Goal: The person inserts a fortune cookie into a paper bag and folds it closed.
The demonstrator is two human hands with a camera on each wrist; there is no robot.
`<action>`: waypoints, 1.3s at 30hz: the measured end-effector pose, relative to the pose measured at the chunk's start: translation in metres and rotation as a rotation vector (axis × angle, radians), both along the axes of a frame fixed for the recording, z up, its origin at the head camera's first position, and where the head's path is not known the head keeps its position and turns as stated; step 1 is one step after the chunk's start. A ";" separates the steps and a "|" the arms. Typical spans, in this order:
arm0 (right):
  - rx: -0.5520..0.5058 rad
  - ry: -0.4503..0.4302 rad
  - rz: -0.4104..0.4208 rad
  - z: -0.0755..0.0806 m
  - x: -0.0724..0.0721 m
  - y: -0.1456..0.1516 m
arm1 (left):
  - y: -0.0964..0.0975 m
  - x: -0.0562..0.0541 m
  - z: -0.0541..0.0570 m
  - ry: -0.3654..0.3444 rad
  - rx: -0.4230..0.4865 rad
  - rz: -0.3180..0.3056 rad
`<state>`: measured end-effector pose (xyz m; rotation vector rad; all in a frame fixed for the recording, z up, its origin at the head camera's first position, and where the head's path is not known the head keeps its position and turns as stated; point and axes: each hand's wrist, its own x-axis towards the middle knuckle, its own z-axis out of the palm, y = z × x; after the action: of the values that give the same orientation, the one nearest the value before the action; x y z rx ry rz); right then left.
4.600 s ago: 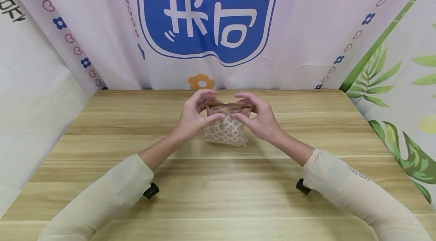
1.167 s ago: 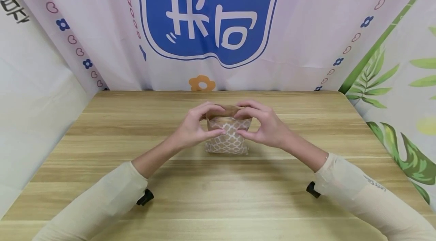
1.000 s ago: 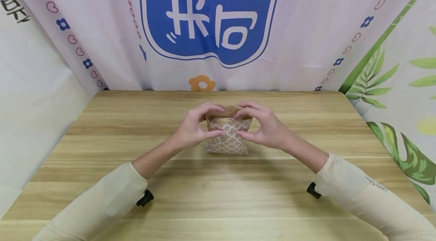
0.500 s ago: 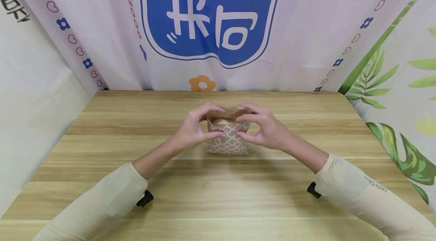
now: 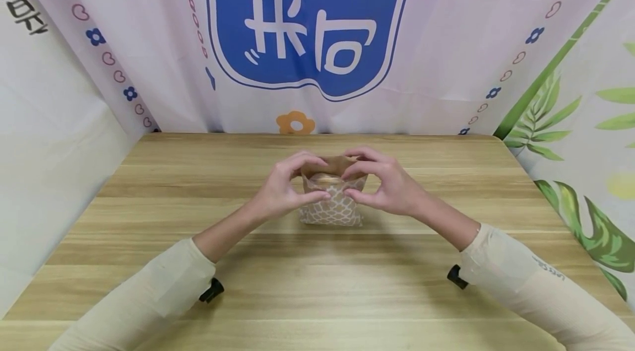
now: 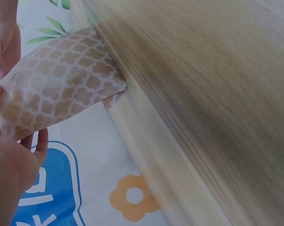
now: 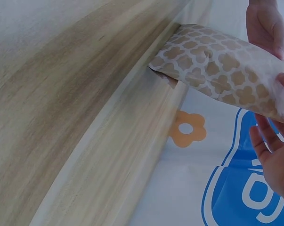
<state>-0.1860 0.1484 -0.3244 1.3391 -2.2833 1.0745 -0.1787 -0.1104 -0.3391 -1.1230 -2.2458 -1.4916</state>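
A brown paper bag (image 5: 331, 212) with a white lattice print stands on the table, its mouth spread at the top. Inside the mouth a pale, rounded thing (image 5: 324, 179) shows in part; its kind cannot be made out. My left hand (image 5: 285, 188) holds the bag's left side, thumb on the near face and fingers at the rim. On the opposite side my right hand (image 5: 389, 185) pinches the rim in the same way. Both wrist views show the printed face of the bag, with its bottom edge on the wood.
The wooden table (image 5: 317, 285) reaches back to a white curtain (image 5: 446, 53) with a blue printed emblem. A leaf-patterned cloth (image 5: 585, 136) hangs at the right. Small black devices (image 5: 211, 290) sit under both sleeve cuffs.
Several seconds ago the bag's mouth was narrower; it now gapes and shows its inside. The bag and hands have come slightly nearer. Over the last second the mouth has widened a little.
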 end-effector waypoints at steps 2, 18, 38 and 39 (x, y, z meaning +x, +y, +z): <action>-0.001 0.006 -0.003 0.000 0.000 0.000 | 0.000 0.000 0.000 0.014 0.003 0.010; -0.048 0.043 0.003 0.001 -0.001 0.004 | -0.001 -0.003 -0.001 0.094 -0.005 0.007; -0.008 -0.027 0.003 0.003 -0.003 0.002 | 0.000 0.000 0.002 0.087 -0.060 0.015; 0.000 -0.032 0.002 0.004 -0.003 0.002 | -0.001 0.000 0.002 0.085 -0.062 0.014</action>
<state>-0.1889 0.1503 -0.3207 1.3339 -2.3053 1.1041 -0.1788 -0.1109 -0.3367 -1.1633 -2.2512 -1.3517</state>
